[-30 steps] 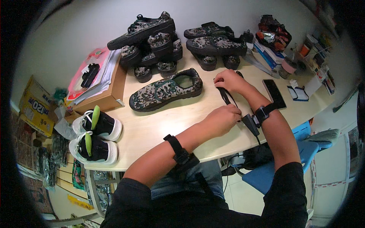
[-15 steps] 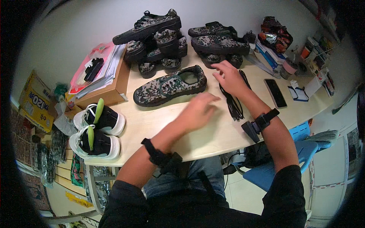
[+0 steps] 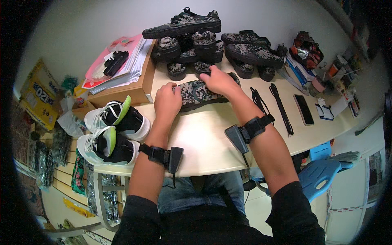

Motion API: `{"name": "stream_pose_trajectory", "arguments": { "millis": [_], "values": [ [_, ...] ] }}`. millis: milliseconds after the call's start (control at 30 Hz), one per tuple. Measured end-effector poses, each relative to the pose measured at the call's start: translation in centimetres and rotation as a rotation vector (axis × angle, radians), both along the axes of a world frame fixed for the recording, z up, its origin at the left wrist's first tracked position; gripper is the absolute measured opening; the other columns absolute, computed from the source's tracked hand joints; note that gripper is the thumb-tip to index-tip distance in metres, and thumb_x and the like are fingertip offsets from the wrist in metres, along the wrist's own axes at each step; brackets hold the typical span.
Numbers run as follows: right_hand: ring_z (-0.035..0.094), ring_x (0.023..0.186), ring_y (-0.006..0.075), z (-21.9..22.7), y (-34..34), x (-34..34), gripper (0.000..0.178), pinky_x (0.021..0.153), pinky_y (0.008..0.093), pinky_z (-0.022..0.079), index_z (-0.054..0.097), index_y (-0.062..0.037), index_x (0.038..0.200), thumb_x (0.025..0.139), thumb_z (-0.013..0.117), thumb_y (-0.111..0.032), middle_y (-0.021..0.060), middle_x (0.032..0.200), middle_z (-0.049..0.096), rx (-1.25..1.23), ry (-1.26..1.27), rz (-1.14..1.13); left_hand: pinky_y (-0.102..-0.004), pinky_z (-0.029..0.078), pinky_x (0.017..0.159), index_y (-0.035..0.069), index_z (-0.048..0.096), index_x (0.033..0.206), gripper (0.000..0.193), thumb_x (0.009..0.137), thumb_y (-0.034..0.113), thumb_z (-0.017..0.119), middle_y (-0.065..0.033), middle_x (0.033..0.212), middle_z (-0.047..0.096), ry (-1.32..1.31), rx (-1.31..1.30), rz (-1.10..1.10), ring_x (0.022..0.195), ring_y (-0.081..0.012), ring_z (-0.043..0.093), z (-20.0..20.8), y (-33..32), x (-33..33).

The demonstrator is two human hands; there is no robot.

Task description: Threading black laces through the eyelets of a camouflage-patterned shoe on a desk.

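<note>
A camouflage canvas shoe [image 3: 200, 93] with a black sole lies across the middle of the table. My left hand [image 3: 168, 100] is closed over its toe end and hides the tip. From the right, my right hand [image 3: 220, 83] reaches across the shoe's upper, thumb bent against it; its far fingertips are partly hidden. Just right of the shoe, one bundle of black shoelaces [image 3: 258, 99] lies partly behind my right forearm. A second black lace bundle [image 3: 281, 108] stretches out beside it.
Stacked camouflage shoes [image 3: 183, 25] and another pile [image 3: 255, 53] stand behind. White-and-black sneakers [image 3: 130, 122] with green insoles sit left, by a cardboard box [image 3: 141, 87] topped with papers. A phone [image 3: 303, 109] lies right; a blue chair [image 3: 320, 175] stands beyond the table's front edge.
My left hand has moved left and away from me onto the shoe's toe; my right hand has come left onto its upper. The laces now lie as two separate bundles. The view has shifted.
</note>
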State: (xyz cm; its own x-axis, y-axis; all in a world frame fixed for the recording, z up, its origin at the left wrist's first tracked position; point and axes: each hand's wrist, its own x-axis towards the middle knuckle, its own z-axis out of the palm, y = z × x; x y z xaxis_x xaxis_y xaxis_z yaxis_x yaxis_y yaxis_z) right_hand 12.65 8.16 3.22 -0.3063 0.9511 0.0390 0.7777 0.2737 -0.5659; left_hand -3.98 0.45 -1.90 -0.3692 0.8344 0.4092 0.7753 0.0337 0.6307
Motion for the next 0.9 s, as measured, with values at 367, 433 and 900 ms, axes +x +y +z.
{"name": "stream_pose_trajectory", "arguments": {
  "millis": [367, 433, 900],
  "values": [
    [0.058, 0.091, 0.0177, -1.6, -2.9, 1.2, 0.036, 0.08, 0.0298, 0.045, 0.056, -0.0018, 0.119, 0.086, 0.057, -0.017, 0.0112, 0.102, 0.063, -0.127, 0.653, -0.017, -0.0384, 0.046, 0.078, -0.002, 0.062, 0.094, 0.019, 0.084, 0.011, 0.053, -0.0174, 0.091, 0.063, -0.209, 0.343, 0.001, 0.087, -0.0327, 0.059, 0.8, -0.6, 0.3],
    [0.057, 0.087, 0.0151, -2.4, -3.0, 1.0, 0.033, 0.077, 0.0281, 0.045, 0.058, -0.0024, 0.117, 0.087, 0.056, -0.014, 0.0086, 0.098, 0.064, -0.093, 0.763, 0.046, -0.0371, 0.046, 0.079, -0.002, 0.062, 0.096, 0.02, 0.084, 0.012, 0.053, -0.0171, 0.093, 0.063, -0.308, 0.322, 0.028, 0.088, -0.0314, 0.06, 0.6, -0.6, 0.0],
    [0.058, 0.083, 0.0112, -1.9, -3.0, 1.8, 0.037, 0.075, 0.0243, 0.047, 0.055, -0.004, 0.124, 0.087, 0.059, -0.009, 0.0061, 0.1, 0.063, -0.153, 1.024, 0.045, -0.0292, 0.043, 0.064, -0.004, 0.062, 0.093, 0.04, 0.092, 0.035, 0.053, -0.0062, 0.073, 0.061, -0.755, 0.275, 0.022, 0.066, -0.0143, 0.052, -1.6, 0.4, -0.9]
  ]
}}
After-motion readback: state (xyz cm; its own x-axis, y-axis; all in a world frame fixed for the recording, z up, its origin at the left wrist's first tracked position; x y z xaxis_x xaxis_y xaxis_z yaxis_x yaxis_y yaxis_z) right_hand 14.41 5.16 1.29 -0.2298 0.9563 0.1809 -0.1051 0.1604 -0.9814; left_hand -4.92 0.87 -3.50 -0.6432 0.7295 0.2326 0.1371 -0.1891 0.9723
